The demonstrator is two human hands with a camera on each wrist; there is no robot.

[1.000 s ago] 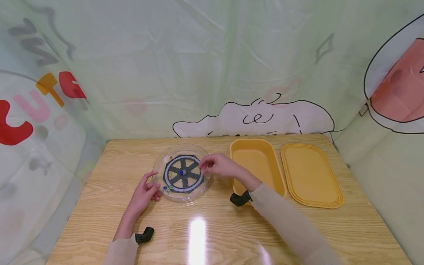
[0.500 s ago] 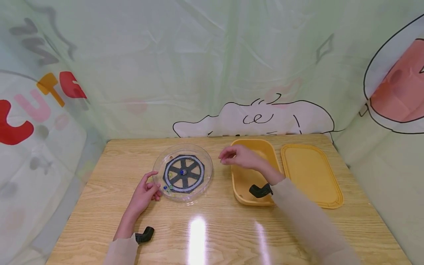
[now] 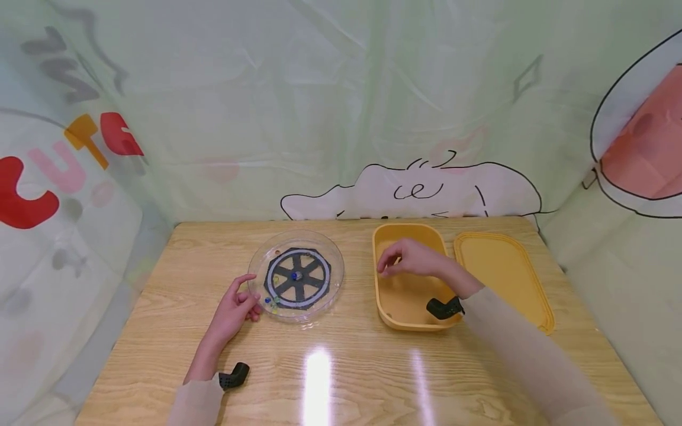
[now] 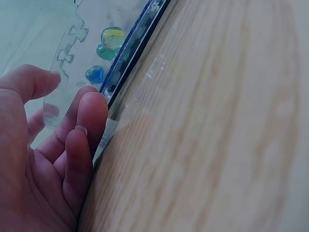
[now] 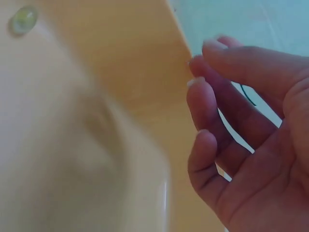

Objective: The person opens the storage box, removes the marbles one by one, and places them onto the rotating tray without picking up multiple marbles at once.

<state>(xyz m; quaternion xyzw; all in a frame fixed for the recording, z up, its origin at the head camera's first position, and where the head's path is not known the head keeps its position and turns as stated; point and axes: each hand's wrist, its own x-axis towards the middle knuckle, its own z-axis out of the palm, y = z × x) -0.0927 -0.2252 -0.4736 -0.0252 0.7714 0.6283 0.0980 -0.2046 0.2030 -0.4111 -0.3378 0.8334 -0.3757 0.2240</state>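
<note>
A clear round dish (image 3: 334,300) stands left of centre in the head view, with a black spoked wheel shape (image 3: 298,296) in its middle and several glass marbles. A blue marble (image 4: 95,74) and a yellow-green one (image 4: 112,37) lie near my left hand (image 3: 232,310). That hand rests at the dish's near left side, fingers loosely bent beside its wall. My right hand (image 3: 412,258) hovers over a yellow plastic tub (image 3: 412,326), fingers bent and thumb near the index finger. The thumb covers that gap, so I cannot see whether anything is between them. Inside the tub lies a clear yellowish marble (image 5: 23,20).
A flat yellow lid (image 3: 503,272) lies to the right of the tub, partly behind the right forearm. All stand on a wooden table (image 3: 362,378). Behind it hangs a printed curtain (image 3: 256,118).
My right hand has moved right, from the dish's right rim across to above the tub. My left hand stays at the dish. The camera view has shifted slightly.
</note>
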